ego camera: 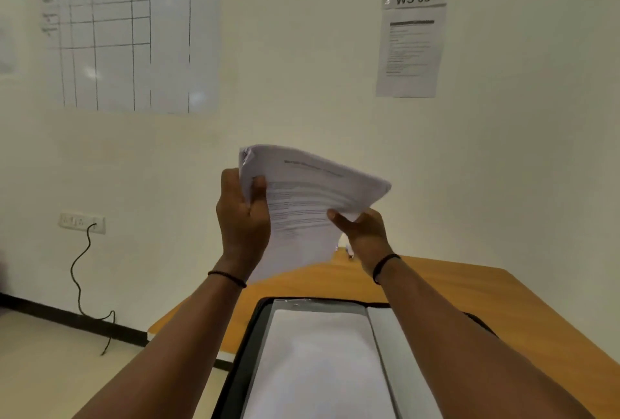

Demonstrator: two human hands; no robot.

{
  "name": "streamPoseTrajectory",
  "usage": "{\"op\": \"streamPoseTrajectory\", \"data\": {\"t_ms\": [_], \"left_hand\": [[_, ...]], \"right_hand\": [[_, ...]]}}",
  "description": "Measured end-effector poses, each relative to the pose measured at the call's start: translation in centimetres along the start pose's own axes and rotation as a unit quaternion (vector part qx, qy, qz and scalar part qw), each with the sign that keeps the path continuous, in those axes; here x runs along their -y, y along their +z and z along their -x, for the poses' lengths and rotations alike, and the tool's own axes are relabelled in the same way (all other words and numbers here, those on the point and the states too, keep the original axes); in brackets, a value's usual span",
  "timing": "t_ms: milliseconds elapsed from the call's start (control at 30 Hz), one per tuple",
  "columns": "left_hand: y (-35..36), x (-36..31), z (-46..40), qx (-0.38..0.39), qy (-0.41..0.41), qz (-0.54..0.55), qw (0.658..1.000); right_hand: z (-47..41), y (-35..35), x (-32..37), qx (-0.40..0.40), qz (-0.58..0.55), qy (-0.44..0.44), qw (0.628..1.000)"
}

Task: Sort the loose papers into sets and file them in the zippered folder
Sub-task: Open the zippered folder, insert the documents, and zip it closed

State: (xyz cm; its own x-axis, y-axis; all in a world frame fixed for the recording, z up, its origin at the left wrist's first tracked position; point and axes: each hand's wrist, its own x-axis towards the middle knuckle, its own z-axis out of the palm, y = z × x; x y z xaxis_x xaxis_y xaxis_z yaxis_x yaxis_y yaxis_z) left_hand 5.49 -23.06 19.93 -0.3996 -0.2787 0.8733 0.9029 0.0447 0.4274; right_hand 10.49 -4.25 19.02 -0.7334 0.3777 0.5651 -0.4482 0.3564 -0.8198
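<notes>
- Both hands hold one stack of printed papers point(302, 204) up in the air, above the far end of the desk point(453, 287) and in front of the wall.
- The left hand point(243, 217) grips the stack's left edge, thumb on the printed face and fingers curled behind.
- The right hand point(360, 230) pinches the stack's lower right part, thumb on top; the right side of the sheets bends over it.
- Lines of text run across the top sheet, but they are too blurred to read.
- The zippered folder point(248, 351) lies open on the wooden desk, below the arms, with white sheets point(318, 368) lying inside it and a grey inner panel at its right.
- A dark band sits on each wrist.
- On the wall at upper right hangs a notice point(411, 43) headed "WS 03"; its smaller print cannot be read.
- At upper left is a whiteboard point(127, 29) ruled with a hand-drawn grid; the marks down its left edge are illegible.
- A wall socket point(82, 222) at left has a black cable point(80, 284) trailing to the floor.
</notes>
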Motion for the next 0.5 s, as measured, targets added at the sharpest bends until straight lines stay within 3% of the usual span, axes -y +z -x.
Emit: {"op": "streamPoseTrajectory", "data": {"t_ms": [133,200,300,400,500], "left_hand": [[1.3,-0.3,-1.3,0.095,-0.112,0.111,0.983],[1.9,0.3,0.0,0.190,-0.225,0.210,0.932],[4.1,1.5,5.5,0.289,-0.331,0.199,0.876],[6.7,3.1,9.7,0.287,-0.377,0.176,0.863],[9.0,4.6,10.9,0.299,-0.407,0.189,0.842]], "right_hand": [[0.3,-3.7,0.9,-0.004,-0.078,0.000,0.997],[0.8,-5.5,0.1,-0.023,-0.063,0.013,0.998],[2.3,-8.6,-2.7,-0.038,-0.085,0.047,0.995],[3.2,-11.5,-6.1,-0.004,-0.079,0.096,0.992],[3.6,-14.9,-8.9,0.069,0.005,0.160,0.985]]}}
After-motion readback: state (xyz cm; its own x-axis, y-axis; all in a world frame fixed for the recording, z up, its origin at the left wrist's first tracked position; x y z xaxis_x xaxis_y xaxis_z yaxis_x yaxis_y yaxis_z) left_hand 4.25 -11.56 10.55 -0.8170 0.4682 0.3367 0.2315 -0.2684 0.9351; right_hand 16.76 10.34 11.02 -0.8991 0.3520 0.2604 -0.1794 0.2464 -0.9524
